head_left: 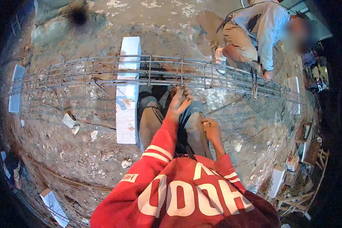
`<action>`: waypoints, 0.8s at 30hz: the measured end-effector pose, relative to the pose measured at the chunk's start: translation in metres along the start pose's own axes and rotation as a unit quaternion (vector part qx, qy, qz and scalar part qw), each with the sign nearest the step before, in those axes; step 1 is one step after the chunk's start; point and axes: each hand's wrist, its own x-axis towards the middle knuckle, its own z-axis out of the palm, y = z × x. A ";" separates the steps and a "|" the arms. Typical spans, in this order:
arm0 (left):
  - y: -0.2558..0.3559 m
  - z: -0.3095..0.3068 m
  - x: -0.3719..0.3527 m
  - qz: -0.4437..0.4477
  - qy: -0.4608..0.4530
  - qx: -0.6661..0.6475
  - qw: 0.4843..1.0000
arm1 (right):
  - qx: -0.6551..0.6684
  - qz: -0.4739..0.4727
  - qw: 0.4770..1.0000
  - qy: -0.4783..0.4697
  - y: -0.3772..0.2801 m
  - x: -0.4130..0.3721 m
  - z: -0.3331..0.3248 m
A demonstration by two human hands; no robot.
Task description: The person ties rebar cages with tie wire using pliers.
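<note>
A long steel rebar cage [150, 71] runs across in front of me, raised on white blocks. My left hand [177, 102] is at the cage's near side, above my lap, with its fingers curled round a dark tangled bundle [173, 91] that looks like tie wire. Over my right knee, my right hand [211, 128] is closed, thumb and fingers together; whatever it may hold is too small to make out. Pincers [254, 86] with long handles stand against the cage further right. Another dark hand tool [97, 80] rests on the cage at left.
A co-worker [250, 34] crouches at the far right with a hand on the cage. A white block [127, 114] lies beside my left leg under the cage. Stone chunks [69, 121] and long bars [60, 176] lie on the dirt at left; wooden pieces [302, 203] are at lower right.
</note>
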 end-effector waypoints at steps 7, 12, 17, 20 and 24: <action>-0.001 -0.001 0.005 -0.021 -0.068 -0.021 0.997 | 0.057 -0.030 0.998 -0.005 0.027 0.021 -0.005; 0.002 0.008 0.006 0.013 0.052 0.207 0.977 | 0.029 -0.054 0.998 0.011 0.028 0.016 -0.007; 0.014 0.056 -0.013 0.076 0.294 0.498 0.813 | -0.161 -0.154 0.974 0.037 0.005 0.012 -0.004; 0.020 0.069 -0.015 0.142 0.349 0.836 0.398 | -0.171 -0.219 0.960 0.044 -0.042 0.016 -0.003; 0.092 0.125 -0.073 0.445 0.386 0.742 0.321 | -0.028 -0.259 0.965 0.044 -0.055 0.011 -0.030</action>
